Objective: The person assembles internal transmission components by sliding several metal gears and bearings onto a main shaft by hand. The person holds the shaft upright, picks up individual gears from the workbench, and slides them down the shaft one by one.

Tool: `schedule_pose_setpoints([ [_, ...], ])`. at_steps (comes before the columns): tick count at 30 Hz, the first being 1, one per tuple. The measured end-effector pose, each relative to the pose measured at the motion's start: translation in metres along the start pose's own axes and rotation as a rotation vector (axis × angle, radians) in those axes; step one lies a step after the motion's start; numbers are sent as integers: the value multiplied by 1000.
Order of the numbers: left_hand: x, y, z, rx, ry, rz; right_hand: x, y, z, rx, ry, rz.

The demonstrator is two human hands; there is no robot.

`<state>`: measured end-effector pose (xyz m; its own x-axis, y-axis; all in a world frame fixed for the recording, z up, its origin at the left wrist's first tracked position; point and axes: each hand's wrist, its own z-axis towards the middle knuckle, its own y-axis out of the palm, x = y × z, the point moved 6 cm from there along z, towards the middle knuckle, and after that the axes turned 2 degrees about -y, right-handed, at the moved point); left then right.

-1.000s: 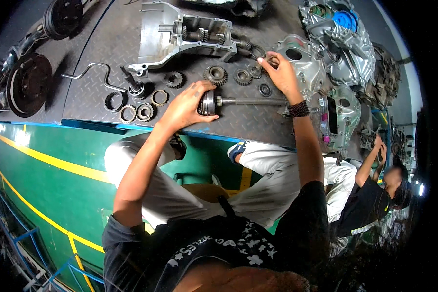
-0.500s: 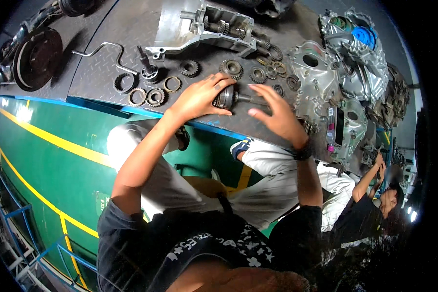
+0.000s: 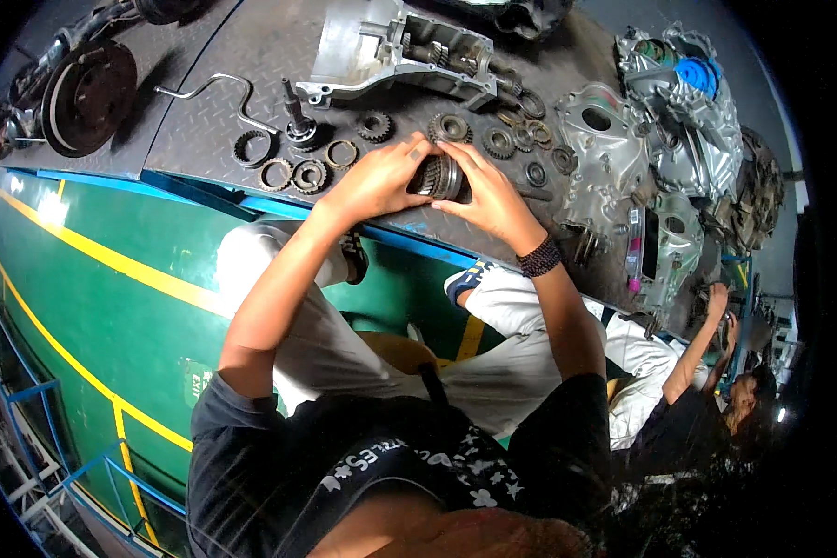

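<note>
Near the table's front edge a steel gear shaft (image 3: 438, 177) lies on its side, with toothed gears stacked on it. My left hand (image 3: 374, 183) curls round its left end, thumb in front and fingers behind. My right hand (image 3: 485, 191) grips the gear stack from the right, its fingertips almost meeting the left hand's. The shaft's thin end shows to the right of my right hand; the palms hide part of the gears. Just beyond my fingers a loose gear (image 3: 450, 128) lies flat, with another gear (image 3: 375, 126) to its left.
Left of my hands are several rings and gears, an upright splined shaft (image 3: 298, 123) and a bent metal rod (image 3: 244, 91). An open gearbox housing (image 3: 409, 63) stands behind. Cast housings (image 3: 597, 153) and a phone (image 3: 651, 244) are at the right. A co-worker (image 3: 688, 409) sits to the right.
My right hand has moved left from over the thin shaft end and closed on the gear stack. My left hand stays on it. The whole view has shifted slightly.
</note>
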<state>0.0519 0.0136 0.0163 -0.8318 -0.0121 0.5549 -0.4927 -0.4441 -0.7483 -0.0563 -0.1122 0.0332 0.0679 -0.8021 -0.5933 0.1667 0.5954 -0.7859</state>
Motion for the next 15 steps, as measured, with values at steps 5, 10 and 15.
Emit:
schedule_pose_setpoints([
  [5,-5,-2,-3,-27,-25,-53,-6,-1,2,9,-54,-186],
  [10,-12,-5,-4,-29,-63,-142,-8,-5,3,29,-68,-216],
  [15,-18,-7,-8,-62,-77,-123,-12,-7,5,-1,-32,-184],
])
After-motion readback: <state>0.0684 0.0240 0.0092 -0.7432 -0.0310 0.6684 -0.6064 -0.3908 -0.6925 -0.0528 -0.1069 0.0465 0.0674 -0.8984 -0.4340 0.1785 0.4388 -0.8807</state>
